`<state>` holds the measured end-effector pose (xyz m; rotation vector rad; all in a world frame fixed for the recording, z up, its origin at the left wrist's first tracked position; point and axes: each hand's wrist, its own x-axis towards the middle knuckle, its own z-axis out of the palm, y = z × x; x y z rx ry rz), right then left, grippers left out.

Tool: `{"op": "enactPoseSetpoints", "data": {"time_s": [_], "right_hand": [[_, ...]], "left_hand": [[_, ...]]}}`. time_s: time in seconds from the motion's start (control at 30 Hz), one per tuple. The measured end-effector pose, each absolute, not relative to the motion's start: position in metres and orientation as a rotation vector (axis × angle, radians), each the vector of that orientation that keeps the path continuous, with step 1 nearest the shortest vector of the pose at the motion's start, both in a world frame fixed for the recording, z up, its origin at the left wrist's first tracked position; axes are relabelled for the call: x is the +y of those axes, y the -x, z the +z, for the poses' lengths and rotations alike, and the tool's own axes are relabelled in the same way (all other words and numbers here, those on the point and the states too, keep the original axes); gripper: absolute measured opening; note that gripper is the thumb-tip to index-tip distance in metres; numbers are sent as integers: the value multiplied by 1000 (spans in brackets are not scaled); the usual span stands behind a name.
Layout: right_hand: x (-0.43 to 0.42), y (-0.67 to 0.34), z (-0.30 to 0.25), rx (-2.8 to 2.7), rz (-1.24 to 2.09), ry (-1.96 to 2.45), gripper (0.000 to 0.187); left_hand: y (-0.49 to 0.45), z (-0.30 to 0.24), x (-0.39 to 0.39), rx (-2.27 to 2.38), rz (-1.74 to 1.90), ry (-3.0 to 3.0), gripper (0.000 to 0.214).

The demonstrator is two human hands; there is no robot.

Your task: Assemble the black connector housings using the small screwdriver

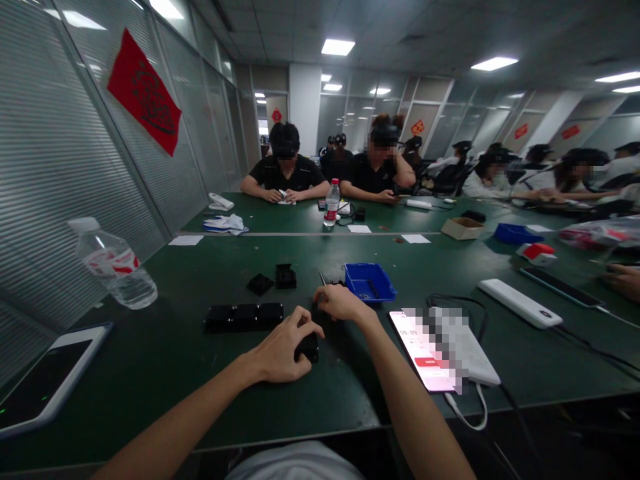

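My left hand (pixel 285 347) curls over a small black box (pixel 311 347) on the green table, thumb on the near side and fingers on the far side. My right hand (pixel 343 303) is just beyond it, fingers bent down and closed near the tabletop; what they hold, if anything, is hidden. A thin dark rod (pixel 323 279) shows behind those fingers. Left of my left hand lies a row of black boxes (pixel 244 317). Farther back are a flat black piece (pixel 260 284) and an open black box (pixel 285 276). A blue tray (pixel 371 297) with small parts stands beside my right hand.
A lit phone (pixel 417 357) and a white power bank (pixel 520 303) with cables lie to the right. At left are a tilted water bottle (pixel 117 267) and a tablet (pixel 50 380). Two people sit across the table (pixel 200 413); another person's hand (pixel 623 280) shows at the right edge.
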<state>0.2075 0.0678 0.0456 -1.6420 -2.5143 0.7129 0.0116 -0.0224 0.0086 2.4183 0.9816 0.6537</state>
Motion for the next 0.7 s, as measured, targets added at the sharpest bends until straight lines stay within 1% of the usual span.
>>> {"op": "enactPoseSetpoints", "data": {"time_s": [0.2,0.4,0.47,0.53,0.7], "right_hand": [[69,-209,44,-2510,765,1625,35],[66,-207,47,-2518,752,1631,32],[66,-206,48,-2521,741,1632,32],[66,-206,48,-2526,735,1643,33],[67,-206,46,-2523,764,1637,33]], "left_hand": [[-12,7,-21,1033,682,-2417,48],[-12,6,-20,1057,706,-2406,36],[-12,5,-21,1065,709,-2406,35],[-12,5,-21,1062,709,-2408,43],[-12,5,-22,962,707,-2402,75]]}}
